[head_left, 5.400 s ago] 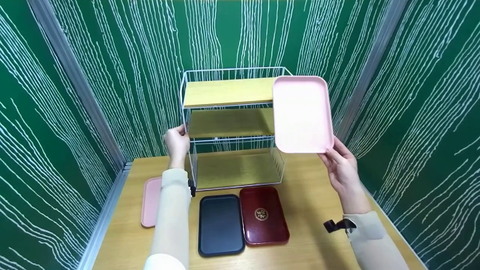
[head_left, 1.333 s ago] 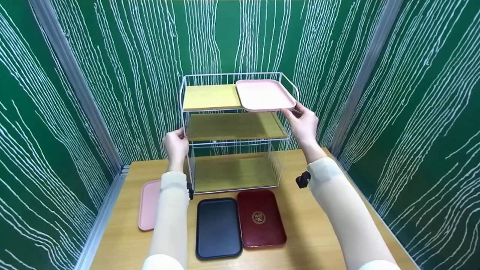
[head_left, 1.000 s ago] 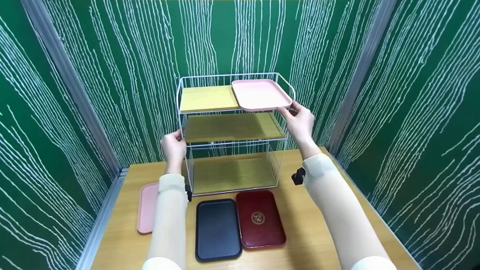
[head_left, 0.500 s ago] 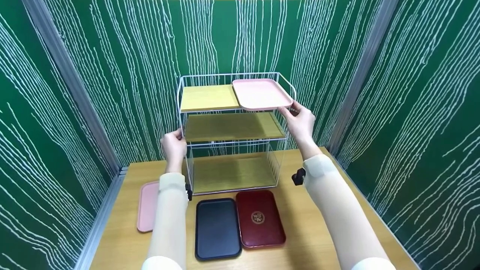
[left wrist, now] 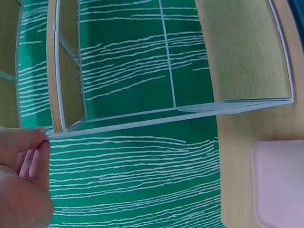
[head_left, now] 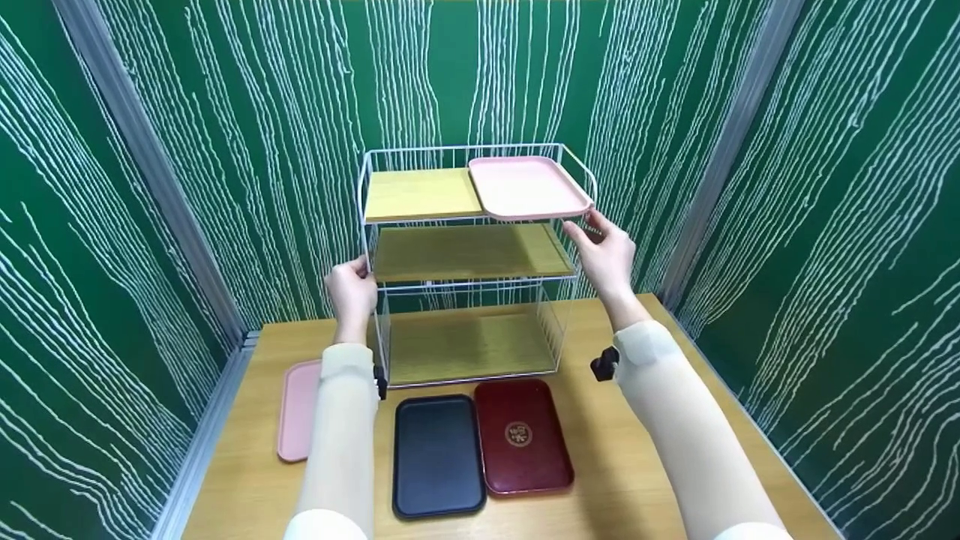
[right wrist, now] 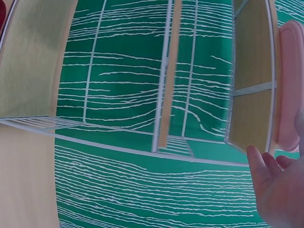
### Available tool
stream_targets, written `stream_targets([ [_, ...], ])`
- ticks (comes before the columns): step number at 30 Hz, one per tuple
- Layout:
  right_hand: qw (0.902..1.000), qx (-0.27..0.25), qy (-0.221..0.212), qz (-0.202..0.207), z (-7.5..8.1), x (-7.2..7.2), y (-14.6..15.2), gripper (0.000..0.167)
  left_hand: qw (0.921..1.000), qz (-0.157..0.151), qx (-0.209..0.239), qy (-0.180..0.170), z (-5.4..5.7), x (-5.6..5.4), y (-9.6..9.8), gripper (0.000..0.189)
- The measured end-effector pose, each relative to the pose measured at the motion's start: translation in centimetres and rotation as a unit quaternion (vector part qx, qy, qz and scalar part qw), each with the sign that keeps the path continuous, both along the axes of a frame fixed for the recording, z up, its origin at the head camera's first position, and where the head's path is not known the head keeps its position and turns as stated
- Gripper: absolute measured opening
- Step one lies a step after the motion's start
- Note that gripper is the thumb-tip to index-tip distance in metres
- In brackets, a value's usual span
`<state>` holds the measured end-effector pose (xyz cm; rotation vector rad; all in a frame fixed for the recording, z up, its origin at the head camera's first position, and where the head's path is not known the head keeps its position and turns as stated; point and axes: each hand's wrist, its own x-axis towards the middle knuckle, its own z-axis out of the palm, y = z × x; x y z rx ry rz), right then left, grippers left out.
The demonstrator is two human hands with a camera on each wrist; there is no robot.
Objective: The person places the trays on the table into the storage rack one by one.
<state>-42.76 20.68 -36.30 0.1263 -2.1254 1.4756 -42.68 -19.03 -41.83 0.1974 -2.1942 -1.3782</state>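
A three-tier white wire rack with wooden shelves [head_left: 469, 255] stands on the table. My left hand [head_left: 351, 294] pinches its left front wire upright at the middle shelf; the left wrist view shows thumb and fingers [left wrist: 33, 137] around the wire. On the right half of the top shelf lies a pink tray [head_left: 531, 187], its front edge at the shelf's front. My right hand [head_left: 606, 259] is at that tray's front right corner, thumb lowered away from the rim and fingers loosely extended. In the right wrist view the fingers [right wrist: 259, 166] are beside the tray [right wrist: 290, 85], not gripping it.
On the table in front of the rack lie a black tray [head_left: 439, 457] and a dark red tray [head_left: 523, 442] with a gold emblem, side by side. Another pink tray [head_left: 298, 412] lies at the left, partly behind the left sleeve. Green walls with white lines enclose the table.
The right hand carried the pink tray from the air at the right onto the top shelf and has now loosened its hold. The left hand stays on the rack.
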Motion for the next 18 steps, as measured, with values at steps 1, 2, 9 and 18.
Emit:
stream_targets([
  [1,1.0,0.001,-0.001,-0.001,-0.3,0.0,0.1,0.066,1.0,0.001,-0.002,0.0,0.0,0.0,0.0,0.033],
  [2,1.0,0.003,-0.001,0.0,-0.5,0.0,0.3,0.065,1.0,0.002,-0.001,0.001,0.0,0.0,0.1,0.033],
  [9,0.9995,-0.011,-0.004,0.028,-3.2,0.6,0.8,0.064,1.0,-0.005,0.001,0.0,0.0,-0.1,0.1,0.036],
  [18,0.9944,-0.008,-0.052,0.092,-11.6,2.3,1.3,0.038,0.9998,-0.015,0.011,-0.001,-0.2,0.3,-0.1,0.037],
])
